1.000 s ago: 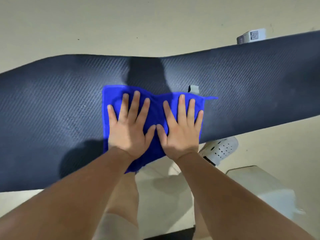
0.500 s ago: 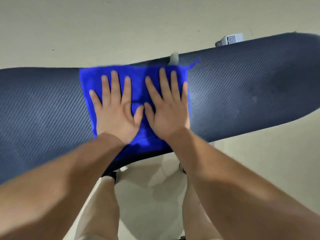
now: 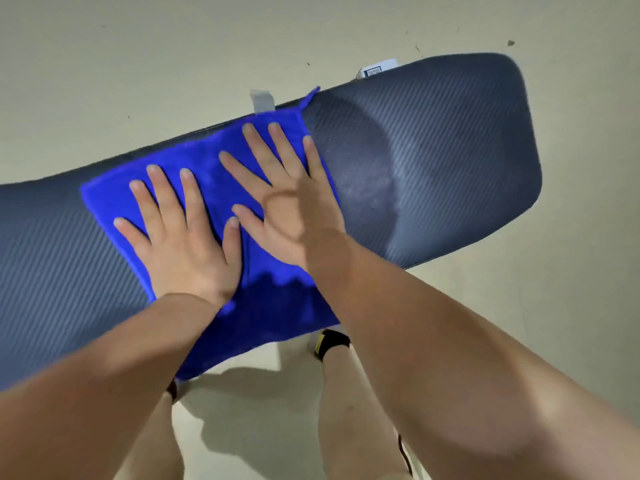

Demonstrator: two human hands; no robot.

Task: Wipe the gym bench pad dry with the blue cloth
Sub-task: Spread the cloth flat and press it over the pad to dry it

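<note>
**Q:** Where does the cloth sit?
**A:** The blue cloth (image 3: 277,306) lies spread flat across the gym bench pad (image 3: 450,150), left of the pad's middle. Its near edge hangs over the pad's near side, toward my legs.

**Q:** State of the hands?
**A:** My left hand (image 3: 180,244) is palm down on the cloth's left half, fingers straight and splayed. My right hand (image 3: 287,206) is just beside it on the right half, equally flat and spread, with its little finger at the cloth's right edge. The thumbs lie close together (both hands press with flat palms; no fingers curl round the fabric).

**Q:** Right of the cloth?
**A:** There is a darker, dull patch on the pad just beside my right hand, then a paler sheen toward the rounded right end. I cannot tell whether it is damp.

**Q:** Beyond the far edge?
**A:** A grey tab (image 3: 262,100) stands at the cloth's far edge. Further right, a white labelled box (image 3: 375,68) peeks over the pad. The floor (image 3: 173,64) is beige.
</note>
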